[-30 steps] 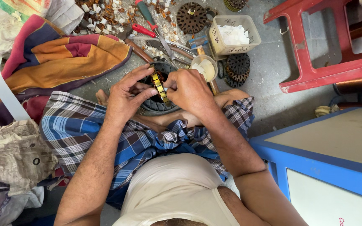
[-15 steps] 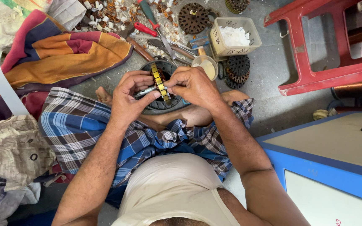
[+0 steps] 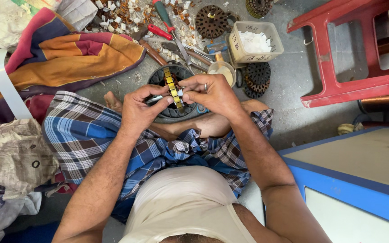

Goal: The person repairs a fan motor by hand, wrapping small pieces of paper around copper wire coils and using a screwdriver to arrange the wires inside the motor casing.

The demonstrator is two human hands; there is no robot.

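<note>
Two bare hands are seen closed around a dark, ring-shaped metal stator core point(image 3: 175, 96) propped on the lap of a person seated cross-legged on a grey concrete floor point(image 3: 293, 85). The left hand point(image 3: 141, 110) is curled around the ring's left rim, with what looks like a slim metal tool pinched between its fingers. The right hand point(image 3: 212, 94) is clamped over the right rim, its fingertips pressed against a strip of small yellow slot wedges point(image 3: 173, 87) set upright across the ring's middle. The core is judged heavy and rigid, best gripped by its outer rim; the yellow pieces appear light, thin and easily bent, so only a fingertip pinch seems called for. Its slotted, black inner edge is partly hidden by the fingers. Scattered farther off are a red-handled screwdriver point(image 3: 160, 32), a cream plastic tub of white scraps point(image 3: 254, 42) and further dark slotted discs point(image 3: 211, 20). A red plastic stool point(image 3: 352, 67) is seen at far right.
</note>
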